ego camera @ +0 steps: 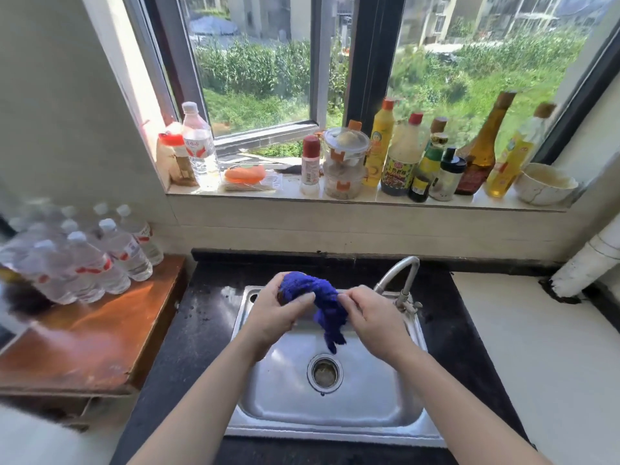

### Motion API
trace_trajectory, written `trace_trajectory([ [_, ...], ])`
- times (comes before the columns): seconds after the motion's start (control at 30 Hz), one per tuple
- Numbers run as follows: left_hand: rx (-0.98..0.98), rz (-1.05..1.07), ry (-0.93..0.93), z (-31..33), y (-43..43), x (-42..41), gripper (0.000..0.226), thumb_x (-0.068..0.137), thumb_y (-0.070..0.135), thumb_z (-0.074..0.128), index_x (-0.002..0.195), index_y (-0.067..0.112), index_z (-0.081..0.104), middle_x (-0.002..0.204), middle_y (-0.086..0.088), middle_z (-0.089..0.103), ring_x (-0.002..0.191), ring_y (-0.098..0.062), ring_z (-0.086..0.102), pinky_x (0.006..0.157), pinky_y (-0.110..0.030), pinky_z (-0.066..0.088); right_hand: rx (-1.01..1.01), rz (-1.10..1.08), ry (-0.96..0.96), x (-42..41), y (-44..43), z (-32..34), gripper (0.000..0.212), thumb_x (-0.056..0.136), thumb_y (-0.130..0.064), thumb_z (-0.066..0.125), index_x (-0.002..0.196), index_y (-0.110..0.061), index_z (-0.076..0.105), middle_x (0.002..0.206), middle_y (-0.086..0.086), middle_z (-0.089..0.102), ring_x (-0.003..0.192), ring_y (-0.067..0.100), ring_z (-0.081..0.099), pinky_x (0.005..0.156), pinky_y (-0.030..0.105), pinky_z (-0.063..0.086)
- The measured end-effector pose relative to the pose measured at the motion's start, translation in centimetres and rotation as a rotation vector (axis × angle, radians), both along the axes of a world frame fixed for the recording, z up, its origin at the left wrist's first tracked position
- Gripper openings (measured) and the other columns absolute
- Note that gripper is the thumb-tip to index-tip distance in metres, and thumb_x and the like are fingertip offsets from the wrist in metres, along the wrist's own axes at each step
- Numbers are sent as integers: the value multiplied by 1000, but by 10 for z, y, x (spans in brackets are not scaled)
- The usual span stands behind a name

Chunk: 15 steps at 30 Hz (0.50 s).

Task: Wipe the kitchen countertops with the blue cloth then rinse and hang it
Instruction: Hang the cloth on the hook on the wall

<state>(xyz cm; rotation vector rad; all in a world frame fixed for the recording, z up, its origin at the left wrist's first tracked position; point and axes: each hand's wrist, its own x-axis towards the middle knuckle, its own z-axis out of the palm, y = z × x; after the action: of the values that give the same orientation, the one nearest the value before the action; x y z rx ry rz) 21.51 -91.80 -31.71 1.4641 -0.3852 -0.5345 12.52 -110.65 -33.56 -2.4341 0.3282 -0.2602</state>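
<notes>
Blue cloth [318, 297]: bunched and held in the air over the steel sink [335, 407]. Upper wad sits in the left hand; a twisted tail hangs down toward the drain [324, 372], apparently clear of the basin floor.
Left hand [271, 313]: fingers curled round the upper wad, thumb pressed across its front. Clamped on the cloth.
Right hand [372, 320]: fingertips [345, 298] pinched together on the cloth's middle, just beside the left thumb. The back of the hand hides how deep the hold goes.
Faucet [401, 273]: curved spout at the sink's back right corner, bent toward the hands. No stream visible; handle position unreadable.
Tabletop [201, 317]: dark speckled surface around the sink, with a pale section to the right.
Step in hand: judged as the rinse-and-wring stage, since the cloth is over the basin and off the tabletop. Cannot tell whether the cloth is wet.
Next move calls for: if the rinse is not done, one hand has to let go and open the faucet while the other brings the cloth under the spout. If it is done, the hands twist in opposite directions over the drain, keeping the tail inside the basin.
Hanging spot: no hook or rail in view. The faucet neck is the only candidate seen.
</notes>
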Motion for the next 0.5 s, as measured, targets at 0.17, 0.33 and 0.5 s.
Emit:
trace_trajectory([
  [0.17, 68, 287, -42, 5, -3, -26, 41, 72, 50, 81, 89, 13, 74, 80, -5, 71, 75, -16, 60, 76, -33, 49, -78, 204, 6, -11, -11, 6, 31, 104, -42, 46, 73, -38, 42, 80, -15, 47, 79, 6, 46, 76, 33, 42],
  [0.33, 76, 464, 36, 7, 4, -65, 26, 82, 23, 81, 90, 0, 73, 70, 2, 66, 59, -4, 55, 61, -18, 44, 134, 408, -27, -19, -10, -7, 4, 99, -33, 61, 102, -35, 60, 102, -16, 55, 92, 1, 55, 81, 19, 45],
  [0.5, 31, 572, 134, 14, 34, -109, 17, 74, 24, 79, 87, 13, 78, 75, 0, 69, 61, -8, 54, 56, -20, 40, 414, 611, -2, -15, 21, -10, 37, 97, -34, 65, 132, -41, 57, 119, -16, 60, 103, 2, 62, 86, 24, 53],
])
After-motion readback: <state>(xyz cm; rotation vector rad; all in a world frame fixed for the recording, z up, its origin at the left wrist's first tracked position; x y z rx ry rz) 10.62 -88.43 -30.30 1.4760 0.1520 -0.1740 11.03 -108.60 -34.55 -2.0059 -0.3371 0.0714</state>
